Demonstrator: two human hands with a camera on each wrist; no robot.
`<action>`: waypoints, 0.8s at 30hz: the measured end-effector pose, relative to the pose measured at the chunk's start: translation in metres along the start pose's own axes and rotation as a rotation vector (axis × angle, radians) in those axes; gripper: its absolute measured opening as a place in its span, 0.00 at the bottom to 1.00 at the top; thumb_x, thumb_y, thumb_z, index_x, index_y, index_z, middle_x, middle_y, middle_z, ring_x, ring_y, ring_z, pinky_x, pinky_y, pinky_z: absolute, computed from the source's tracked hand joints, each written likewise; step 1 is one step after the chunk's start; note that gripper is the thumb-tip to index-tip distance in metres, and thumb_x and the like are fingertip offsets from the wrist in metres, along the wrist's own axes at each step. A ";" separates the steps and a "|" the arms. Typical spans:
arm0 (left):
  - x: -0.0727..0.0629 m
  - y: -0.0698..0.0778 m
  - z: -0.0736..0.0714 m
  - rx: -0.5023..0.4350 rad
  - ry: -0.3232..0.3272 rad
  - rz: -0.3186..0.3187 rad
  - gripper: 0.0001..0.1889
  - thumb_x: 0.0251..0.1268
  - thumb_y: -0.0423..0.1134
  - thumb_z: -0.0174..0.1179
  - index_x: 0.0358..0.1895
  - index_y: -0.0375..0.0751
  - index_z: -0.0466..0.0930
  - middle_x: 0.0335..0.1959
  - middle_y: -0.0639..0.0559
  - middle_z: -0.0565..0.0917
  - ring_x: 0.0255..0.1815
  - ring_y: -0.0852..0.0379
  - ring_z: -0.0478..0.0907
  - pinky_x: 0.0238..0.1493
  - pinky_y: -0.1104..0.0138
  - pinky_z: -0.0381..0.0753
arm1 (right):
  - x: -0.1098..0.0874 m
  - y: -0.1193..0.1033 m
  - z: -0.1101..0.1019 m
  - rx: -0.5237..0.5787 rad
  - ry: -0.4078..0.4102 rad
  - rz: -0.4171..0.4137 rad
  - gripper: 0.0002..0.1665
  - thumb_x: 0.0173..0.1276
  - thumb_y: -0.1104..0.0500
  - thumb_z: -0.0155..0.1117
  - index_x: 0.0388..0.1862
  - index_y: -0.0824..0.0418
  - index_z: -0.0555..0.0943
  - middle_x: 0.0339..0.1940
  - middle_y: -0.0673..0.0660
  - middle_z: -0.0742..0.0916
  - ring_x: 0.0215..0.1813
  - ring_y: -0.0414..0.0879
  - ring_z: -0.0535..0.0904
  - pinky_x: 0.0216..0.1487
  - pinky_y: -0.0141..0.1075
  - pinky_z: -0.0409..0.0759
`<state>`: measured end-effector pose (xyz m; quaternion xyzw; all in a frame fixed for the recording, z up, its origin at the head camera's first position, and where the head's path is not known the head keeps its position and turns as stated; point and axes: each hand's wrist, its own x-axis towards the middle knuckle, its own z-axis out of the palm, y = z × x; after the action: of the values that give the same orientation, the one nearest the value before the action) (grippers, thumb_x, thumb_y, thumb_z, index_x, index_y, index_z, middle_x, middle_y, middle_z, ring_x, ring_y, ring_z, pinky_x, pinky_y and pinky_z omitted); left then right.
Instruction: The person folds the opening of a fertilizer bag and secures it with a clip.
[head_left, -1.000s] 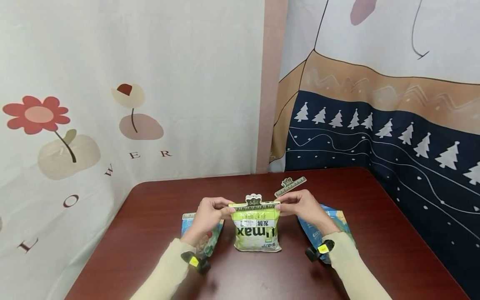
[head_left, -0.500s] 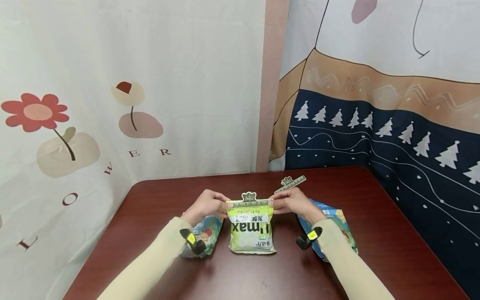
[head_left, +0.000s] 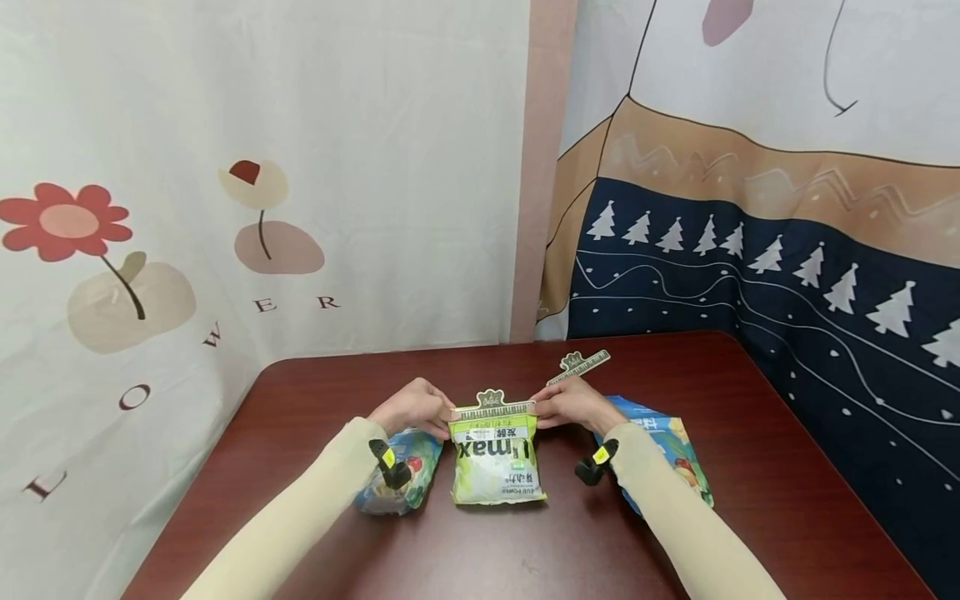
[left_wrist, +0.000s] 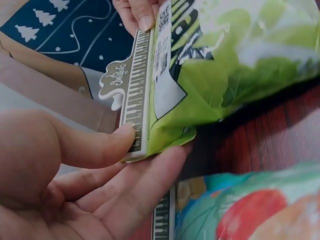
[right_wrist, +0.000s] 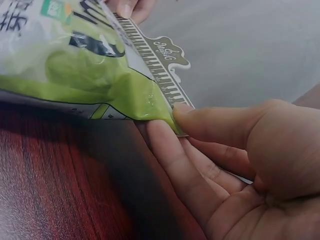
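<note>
Left to right: left blue pouch (head_left: 402, 482) lies on the table (head_left: 487, 562), partly hidden by the left sleeve (head_left: 300, 517); set aside, it seems, to leave the middle for work. Left hand (head_left: 415, 407) pinches the left end of the fitted clip (head_left: 491, 407), thumb on the strip, fingers beneath; probably done to steady that end. Green bag (head_left: 495, 467) is centred between the hands, clip across its mouth, mouth edge raised, print upside down to the wearer; whether the near edge bears on the table is unclear. Right hand (head_left: 573, 403) mirrors the pinch at the other end, a spread that should limit twisting. Loose clip (head_left: 581, 365) lies just beyond it, one end hidden. Right blue pouch (head_left: 671, 446) sits partly behind the right forearm, apart from the bag. Materials: left pouch glossy, bulging, fruit-printed; fitted clip a straight, stiff-looking bar with piano-key print and a scalloped "Music" tab; bag film shiny, lime and white, creased at the corners, plump below; loose clip same pattern; right pouch smooth, flatter, fruit-printed; table dark red, wood-grained, faintly reflective
</note>
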<state>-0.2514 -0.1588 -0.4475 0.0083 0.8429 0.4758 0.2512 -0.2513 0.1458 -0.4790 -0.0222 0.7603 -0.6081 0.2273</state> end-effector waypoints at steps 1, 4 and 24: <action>0.000 0.000 0.000 0.014 0.000 0.000 0.12 0.66 0.31 0.66 0.48 0.26 0.85 0.36 0.37 0.89 0.35 0.44 0.90 0.40 0.57 0.90 | 0.002 0.000 0.001 -0.001 0.005 0.010 0.17 0.67 0.66 0.71 0.54 0.71 0.86 0.44 0.64 0.90 0.37 0.45 0.90 0.45 0.39 0.89; 0.001 0.000 0.000 0.047 0.002 -0.002 0.10 0.65 0.30 0.66 0.46 0.26 0.86 0.34 0.37 0.90 0.32 0.45 0.90 0.38 0.57 0.90 | 0.006 0.002 0.003 -0.010 0.015 0.027 0.17 0.66 0.66 0.71 0.52 0.72 0.86 0.42 0.64 0.90 0.34 0.44 0.90 0.43 0.38 0.89; 0.006 -0.002 0.003 0.139 0.016 -0.022 0.06 0.66 0.30 0.66 0.40 0.29 0.87 0.25 0.37 0.89 0.25 0.47 0.89 0.30 0.59 0.89 | 0.006 0.002 0.014 -0.169 0.083 0.057 0.10 0.65 0.65 0.73 0.44 0.68 0.89 0.30 0.59 0.91 0.26 0.41 0.88 0.34 0.36 0.88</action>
<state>-0.2545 -0.1556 -0.4530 0.0129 0.8760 0.4132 0.2484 -0.2514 0.1313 -0.4848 0.0054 0.8181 -0.5353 0.2102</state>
